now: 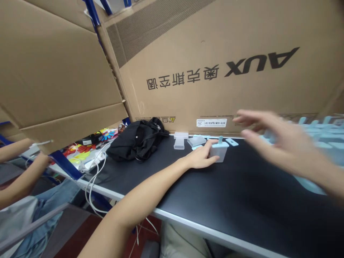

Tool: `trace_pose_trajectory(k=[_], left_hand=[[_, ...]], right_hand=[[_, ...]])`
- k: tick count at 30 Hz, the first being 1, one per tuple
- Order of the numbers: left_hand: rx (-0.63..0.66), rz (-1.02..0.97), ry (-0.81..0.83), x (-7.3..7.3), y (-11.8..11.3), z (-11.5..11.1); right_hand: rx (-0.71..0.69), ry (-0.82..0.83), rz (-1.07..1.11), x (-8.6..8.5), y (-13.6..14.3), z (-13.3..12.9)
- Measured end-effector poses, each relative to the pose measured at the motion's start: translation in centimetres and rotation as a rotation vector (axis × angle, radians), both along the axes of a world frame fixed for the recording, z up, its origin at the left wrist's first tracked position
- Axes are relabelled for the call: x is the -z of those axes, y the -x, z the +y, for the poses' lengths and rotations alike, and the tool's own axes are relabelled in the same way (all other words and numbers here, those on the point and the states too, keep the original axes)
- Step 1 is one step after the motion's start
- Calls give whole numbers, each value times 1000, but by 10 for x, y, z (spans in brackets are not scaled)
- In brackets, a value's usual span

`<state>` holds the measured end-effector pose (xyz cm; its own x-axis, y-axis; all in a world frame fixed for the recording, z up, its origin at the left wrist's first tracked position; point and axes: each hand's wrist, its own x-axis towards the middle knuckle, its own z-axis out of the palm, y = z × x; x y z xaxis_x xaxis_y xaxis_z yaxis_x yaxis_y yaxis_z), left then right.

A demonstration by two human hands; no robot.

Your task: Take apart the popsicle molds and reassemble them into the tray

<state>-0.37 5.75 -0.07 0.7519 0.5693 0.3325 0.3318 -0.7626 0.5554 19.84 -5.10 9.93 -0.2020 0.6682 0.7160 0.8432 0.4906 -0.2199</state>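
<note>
My left hand [200, 156] is closed around the side of an ice pop mold [221, 154], a translucent box with a light-blue cap and an upright tab. The mold stands upright on the black table [204, 197]. Raised over the right side of the table is my right hand [279, 141], slightly blurred, its fingers apart and nothing in them. Beyond the left hand lie clear empty mold boxes [179, 143] and a loose light-blue cap [232, 142]. Several light-blue capped molds [322, 132] are grouped at the far right, partly behind my right hand.
A black bag [134, 139] lies on the table to the left. Large cardboard panels [188, 46] wall the back and left. White cables [92, 186] hang over the table edge. Another person's arms [24, 172] are at the far left, near colorful items [80, 152].
</note>
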Motion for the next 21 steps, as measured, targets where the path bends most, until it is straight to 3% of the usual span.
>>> trace_pose_trajectory(k=[4, 7, 21], left_hand=[[20, 9, -10, 2, -1, 1], [35, -8, -23, 2, -2, 1], [39, 104, -84, 0, -3, 1]], right_hand=[[-14, 97, -129, 54, 8, 21], [61, 125, -190, 78, 14, 26], [262, 296, -109, 101, 27, 23]])
